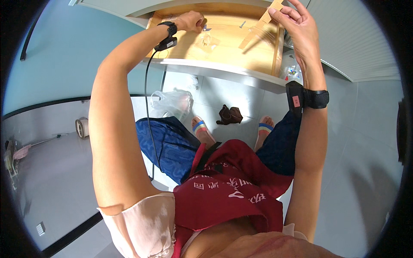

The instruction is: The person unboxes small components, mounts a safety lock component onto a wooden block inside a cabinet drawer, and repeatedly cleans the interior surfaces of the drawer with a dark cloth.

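An open wooden drawer with a light front is pulled out ahead of me. My left hand is over its left part, with the fingers curled together. A small dark piece lies by those fingertips; whether they grip anything is hidden. At the drawer's right side, my right hand pinches a flat tan strip between thumb and fingers. The strip slants down toward the drawer's bottom. A clear plastic packet and a small screw-like metal piece lie inside the drawer.
Below the drawer, a clear plastic bag and a crumpled brown cloth lie on the tiled floor. A tape roll is at the left. A ribbed pale panel stands at the right. A black cable hangs from my left wrist.
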The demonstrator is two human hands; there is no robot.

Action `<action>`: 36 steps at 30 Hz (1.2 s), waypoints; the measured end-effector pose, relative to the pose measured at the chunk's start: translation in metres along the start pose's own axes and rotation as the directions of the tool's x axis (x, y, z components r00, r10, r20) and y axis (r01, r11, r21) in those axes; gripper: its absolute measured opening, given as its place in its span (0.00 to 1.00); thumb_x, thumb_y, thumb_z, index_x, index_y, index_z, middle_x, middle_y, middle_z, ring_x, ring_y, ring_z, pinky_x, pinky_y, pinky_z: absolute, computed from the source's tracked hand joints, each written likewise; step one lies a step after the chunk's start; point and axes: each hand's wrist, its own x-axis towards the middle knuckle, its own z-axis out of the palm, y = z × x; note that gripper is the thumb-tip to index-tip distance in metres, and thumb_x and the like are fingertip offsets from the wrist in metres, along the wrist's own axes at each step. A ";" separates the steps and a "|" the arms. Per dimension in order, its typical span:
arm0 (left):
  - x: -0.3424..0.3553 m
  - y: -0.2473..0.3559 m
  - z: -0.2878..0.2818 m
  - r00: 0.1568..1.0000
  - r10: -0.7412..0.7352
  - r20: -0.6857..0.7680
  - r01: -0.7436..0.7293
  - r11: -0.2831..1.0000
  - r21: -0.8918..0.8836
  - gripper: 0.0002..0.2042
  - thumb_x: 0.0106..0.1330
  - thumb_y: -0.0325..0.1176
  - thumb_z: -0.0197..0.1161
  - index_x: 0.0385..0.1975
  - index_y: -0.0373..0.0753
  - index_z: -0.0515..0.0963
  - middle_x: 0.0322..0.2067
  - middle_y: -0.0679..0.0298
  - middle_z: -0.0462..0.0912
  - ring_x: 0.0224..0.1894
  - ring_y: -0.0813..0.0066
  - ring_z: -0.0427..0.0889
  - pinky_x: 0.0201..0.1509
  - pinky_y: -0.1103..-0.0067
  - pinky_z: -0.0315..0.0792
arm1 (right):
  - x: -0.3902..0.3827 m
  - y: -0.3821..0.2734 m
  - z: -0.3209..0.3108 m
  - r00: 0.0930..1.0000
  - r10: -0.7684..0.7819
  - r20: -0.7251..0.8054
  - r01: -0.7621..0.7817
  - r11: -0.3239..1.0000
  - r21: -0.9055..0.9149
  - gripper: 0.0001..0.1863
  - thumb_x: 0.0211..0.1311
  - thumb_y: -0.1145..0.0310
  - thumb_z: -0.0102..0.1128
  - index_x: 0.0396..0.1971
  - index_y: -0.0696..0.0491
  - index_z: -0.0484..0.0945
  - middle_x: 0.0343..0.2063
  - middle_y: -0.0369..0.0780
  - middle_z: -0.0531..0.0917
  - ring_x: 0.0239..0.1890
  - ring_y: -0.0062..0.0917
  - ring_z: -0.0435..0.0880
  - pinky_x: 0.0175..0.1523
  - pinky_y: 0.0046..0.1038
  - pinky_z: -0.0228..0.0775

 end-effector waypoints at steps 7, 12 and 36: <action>-0.021 0.059 -0.071 0.988 0.097 0.119 -0.009 0.812 -0.583 0.06 0.65 0.33 0.71 0.32 0.40 0.82 0.25 0.73 0.81 0.30 0.84 0.77 0.36 0.82 0.72 | 0.001 0.013 0.001 0.999 -0.038 -0.023 0.039 0.999 0.035 0.34 0.59 0.82 0.67 0.66 0.65 0.64 0.34 0.36 0.84 0.36 0.16 0.84 0.43 0.16 0.77; -0.043 0.148 -0.135 0.976 0.063 -0.208 -0.215 0.433 -0.876 0.07 0.68 0.33 0.70 0.40 0.38 0.83 0.33 0.70 0.84 0.35 0.86 0.81 0.42 0.86 0.76 | 0.000 0.014 0.008 0.998 -0.052 -0.018 0.051 0.998 -0.027 0.33 0.60 0.81 0.67 0.65 0.65 0.65 0.34 0.38 0.85 0.36 0.18 0.85 0.42 0.17 0.79; -0.034 0.142 -0.132 0.981 0.188 -0.042 -0.109 0.359 -0.927 0.08 0.73 0.33 0.64 0.42 0.35 0.82 0.35 0.68 0.86 0.37 0.83 0.83 0.46 0.83 0.77 | -0.002 0.009 0.009 0.996 -0.079 -0.050 0.072 0.990 -0.122 0.31 0.60 0.78 0.66 0.65 0.59 0.69 0.33 0.36 0.85 0.36 0.16 0.85 0.40 0.16 0.77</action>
